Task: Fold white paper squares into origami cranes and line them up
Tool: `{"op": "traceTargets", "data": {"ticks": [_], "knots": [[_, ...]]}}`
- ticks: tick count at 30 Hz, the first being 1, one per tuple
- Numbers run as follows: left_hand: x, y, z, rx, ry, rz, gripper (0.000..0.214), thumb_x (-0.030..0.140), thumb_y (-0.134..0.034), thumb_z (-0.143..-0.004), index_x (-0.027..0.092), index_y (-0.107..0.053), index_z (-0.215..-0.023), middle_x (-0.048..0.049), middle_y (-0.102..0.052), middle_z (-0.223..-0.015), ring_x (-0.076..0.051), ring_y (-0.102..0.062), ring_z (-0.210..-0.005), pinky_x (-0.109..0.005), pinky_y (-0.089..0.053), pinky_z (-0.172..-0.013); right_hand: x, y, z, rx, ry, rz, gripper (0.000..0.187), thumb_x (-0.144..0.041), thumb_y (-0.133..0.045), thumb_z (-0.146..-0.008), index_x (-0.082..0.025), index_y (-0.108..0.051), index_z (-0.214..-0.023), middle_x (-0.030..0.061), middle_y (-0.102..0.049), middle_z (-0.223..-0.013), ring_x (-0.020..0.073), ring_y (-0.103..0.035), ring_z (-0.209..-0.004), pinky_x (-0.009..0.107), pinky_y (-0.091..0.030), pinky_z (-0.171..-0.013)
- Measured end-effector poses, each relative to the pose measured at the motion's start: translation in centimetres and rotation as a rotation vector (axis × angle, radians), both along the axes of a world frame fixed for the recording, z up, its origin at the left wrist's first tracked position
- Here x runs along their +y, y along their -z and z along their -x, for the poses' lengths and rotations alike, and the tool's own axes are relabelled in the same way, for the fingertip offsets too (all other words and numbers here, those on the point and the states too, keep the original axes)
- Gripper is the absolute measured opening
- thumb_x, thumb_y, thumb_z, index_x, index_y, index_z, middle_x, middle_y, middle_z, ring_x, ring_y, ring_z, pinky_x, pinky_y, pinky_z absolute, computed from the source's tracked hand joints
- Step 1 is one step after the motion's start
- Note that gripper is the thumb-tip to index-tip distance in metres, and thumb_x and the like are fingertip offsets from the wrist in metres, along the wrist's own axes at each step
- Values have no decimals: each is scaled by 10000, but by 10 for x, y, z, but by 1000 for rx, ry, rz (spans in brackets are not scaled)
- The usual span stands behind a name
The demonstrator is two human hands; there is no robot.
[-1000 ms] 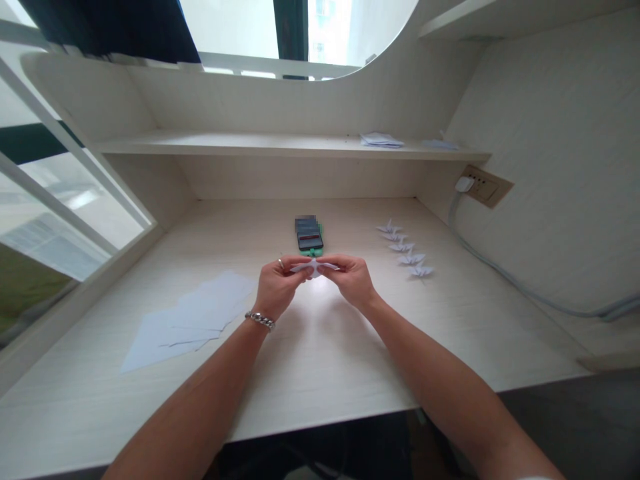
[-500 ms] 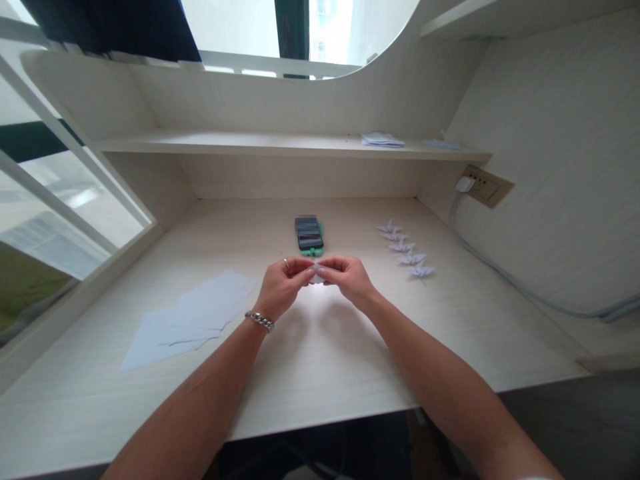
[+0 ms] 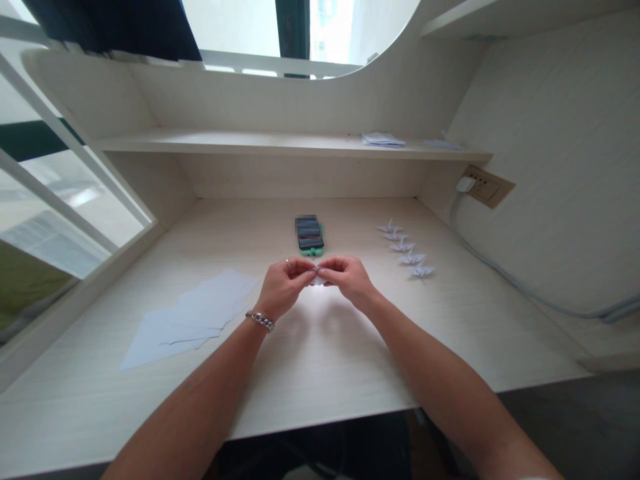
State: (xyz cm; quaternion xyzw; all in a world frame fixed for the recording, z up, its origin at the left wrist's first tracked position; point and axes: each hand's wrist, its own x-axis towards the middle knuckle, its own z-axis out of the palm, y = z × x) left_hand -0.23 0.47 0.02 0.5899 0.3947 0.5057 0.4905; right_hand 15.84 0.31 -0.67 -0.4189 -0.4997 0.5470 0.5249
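Note:
Between both hands, above the middle of the desk, is a small piece of folded white paper (image 3: 318,279). My left hand (image 3: 283,283), with a ring and a chain bracelet, pinches its left side between thumb and fingers. On the other side my right hand (image 3: 349,277) pinches it the same way, the two thumbs nearly meeting. Fingers cover most of the paper, so its folded shape cannot be made out. Just beyond the hands lies a phone (image 3: 311,237) with a green edge. Several folded paper cranes (image 3: 411,259) stand in a row to the right.
Loose white paper sheets (image 3: 200,310) overlap on the left of the desk (image 3: 350,373). A shelf (image 3: 260,143) along the back carries a small paper stack (image 3: 383,139). A grey cable (image 3: 500,270) runs from the wall socket (image 3: 487,187) down the right side.
Both hands stay in place, holding the folded paper. Only the fingertips have shifted very slightly around it; nothing else has moved.

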Motion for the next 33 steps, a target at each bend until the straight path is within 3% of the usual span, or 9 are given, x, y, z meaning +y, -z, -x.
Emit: {"op": "traceTargets", "data": {"ticks": [17, 33], "knots": [[-4, -9, -3, -55, -22, 108, 228, 274, -800, -615, 119, -698, -747, -41, -697, -668, -134, -626, -604, -257, -494, -598, -5, -9, 0, 86, -6, 102, 268, -310, -817, -527, -170, -739, -742, 14, -702, -645, 141, -649, -625, 282, -535, -622], [-3, -7, 0, -72, -23, 159, 259, 257, -836, -555, 124, -716, -742, -43, -703, -673, -128, -616, -603, -254, -475, -594, -5, -8, 0, 77, -13, 82, 274, -284, -816, -539, -165, -777, -784, 47, -733, -693, 158, -672, -650, 307, -548, -663]]}}
